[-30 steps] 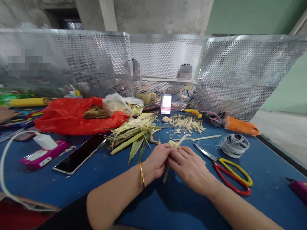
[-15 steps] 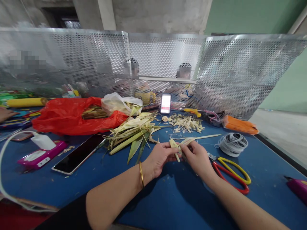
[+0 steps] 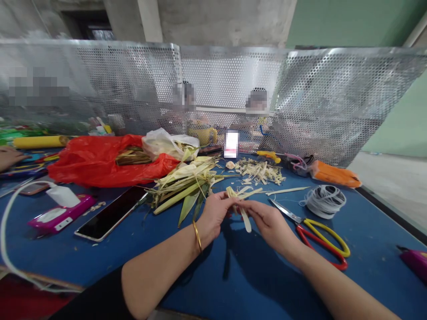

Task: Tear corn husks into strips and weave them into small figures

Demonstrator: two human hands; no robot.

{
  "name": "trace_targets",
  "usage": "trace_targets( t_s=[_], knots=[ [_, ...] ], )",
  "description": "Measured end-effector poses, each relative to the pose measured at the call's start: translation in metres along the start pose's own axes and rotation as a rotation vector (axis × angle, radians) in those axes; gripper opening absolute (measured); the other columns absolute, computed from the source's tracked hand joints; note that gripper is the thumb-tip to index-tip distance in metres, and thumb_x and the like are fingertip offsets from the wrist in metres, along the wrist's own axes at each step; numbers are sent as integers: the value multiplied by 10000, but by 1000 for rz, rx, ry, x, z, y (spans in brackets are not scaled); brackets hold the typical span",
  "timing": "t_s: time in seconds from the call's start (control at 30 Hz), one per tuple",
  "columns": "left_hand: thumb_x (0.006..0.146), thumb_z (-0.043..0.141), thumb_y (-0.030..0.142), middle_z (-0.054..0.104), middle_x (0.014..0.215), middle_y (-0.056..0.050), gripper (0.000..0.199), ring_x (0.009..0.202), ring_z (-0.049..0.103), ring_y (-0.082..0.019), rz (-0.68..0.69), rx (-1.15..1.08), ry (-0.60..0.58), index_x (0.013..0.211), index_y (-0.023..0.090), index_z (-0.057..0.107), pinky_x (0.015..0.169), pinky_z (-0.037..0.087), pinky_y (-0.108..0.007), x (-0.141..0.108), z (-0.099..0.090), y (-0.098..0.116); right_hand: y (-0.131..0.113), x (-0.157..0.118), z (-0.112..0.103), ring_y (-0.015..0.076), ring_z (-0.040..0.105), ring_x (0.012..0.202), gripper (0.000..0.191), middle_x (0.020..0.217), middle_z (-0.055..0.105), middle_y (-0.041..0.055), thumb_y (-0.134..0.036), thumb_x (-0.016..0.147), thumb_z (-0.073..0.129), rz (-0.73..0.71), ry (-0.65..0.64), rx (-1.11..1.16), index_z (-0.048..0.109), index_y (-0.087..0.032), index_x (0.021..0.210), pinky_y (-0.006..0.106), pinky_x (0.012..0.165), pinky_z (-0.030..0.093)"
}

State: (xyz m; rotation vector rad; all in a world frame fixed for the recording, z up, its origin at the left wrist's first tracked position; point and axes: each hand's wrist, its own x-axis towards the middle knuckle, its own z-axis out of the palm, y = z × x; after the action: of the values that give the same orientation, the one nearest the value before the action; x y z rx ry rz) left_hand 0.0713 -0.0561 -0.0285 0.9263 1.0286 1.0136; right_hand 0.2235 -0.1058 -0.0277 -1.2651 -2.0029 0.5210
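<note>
Above the blue table, my left hand [image 3: 216,210] and my right hand [image 3: 267,218] meet, fingers closed together. Between them is a small bundle of pale corn husk strips [image 3: 246,220], with ends sticking out upward, to the right and downward. My left hand pinches the bundle from the left; the fingertips of my right hand press on it from the right. Some fingertips are hidden behind the strips. Just right of my right hand lie scissors [image 3: 302,220] with one yellow and one red handle. A pile of husks [image 3: 187,182] lies beyond my left hand.
A dark phone [image 3: 111,215] and a purple device [image 3: 62,213] lie on the left. Behind are a red plastic bag [image 3: 86,160], shredded husk [image 3: 260,171] and a perforated screen [image 3: 230,66]. A ball of string [image 3: 325,201] sits right. Another person's hand [image 3: 11,158] shows far left.
My hands have shifted slightly left, and the right hand has turned over the strips. A strip end now hangs lower between them, and the scissor blades are more exposed.
</note>
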Motion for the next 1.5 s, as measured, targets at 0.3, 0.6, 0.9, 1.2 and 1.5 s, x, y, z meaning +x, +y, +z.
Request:
trace_targets(
  t_s=[0.3, 0.6, 0.9, 1.2, 1.5],
  knots=[
    [605, 705, 193, 608, 546, 5, 97, 501, 522, -97, 72, 157, -165, 684, 137, 697, 462, 306, -198, -11, 8, 2, -8, 1, -13, 187, 587, 843, 196, 870, 652, 59, -211, 911, 465, -210, 272, -410, 640, -207, 825, 320, 783, 406],
    [703, 635, 256, 595, 544, 5, 146, 523, 503, -91, 58, 226, -298, 663, 128, 693, 510, 331, -201, -17, 11, 2, 2, 4, -9, 142, 479, 568, 228, 601, 551, -24, -261, 890, 481, 123, 208, -488, 483, -214, 667, 250, 546, 280],
    [675, 662, 182, 613, 560, 1, 71, 479, 467, -71, 92, 176, -151, 643, 120, 672, 487, 332, -199, -13, 11, -2, 1, 4, -12, 179, 599, 811, 141, 862, 671, 31, -285, 906, 500, -9, 264, -373, 620, -211, 908, 273, 708, 378],
    [651, 723, 153, 671, 686, -38, 104, 548, 604, -108, -128, -113, -96, 739, 118, 679, 595, 481, -236, -8, 6, 5, -7, 1, -19, 180, 527, 752, 167, 776, 648, 43, -217, 909, 511, -368, 247, -869, 660, -200, 833, 332, 762, 317],
    [654, 715, 213, 618, 558, 6, 89, 494, 513, -70, 33, -29, -11, 643, 131, 684, 512, 393, -189, -8, 6, 4, -5, 4, 1, 133, 544, 602, 330, 645, 611, 8, -435, 872, 520, 433, 144, 400, 671, -170, 746, 243, 571, 399]
  ],
)
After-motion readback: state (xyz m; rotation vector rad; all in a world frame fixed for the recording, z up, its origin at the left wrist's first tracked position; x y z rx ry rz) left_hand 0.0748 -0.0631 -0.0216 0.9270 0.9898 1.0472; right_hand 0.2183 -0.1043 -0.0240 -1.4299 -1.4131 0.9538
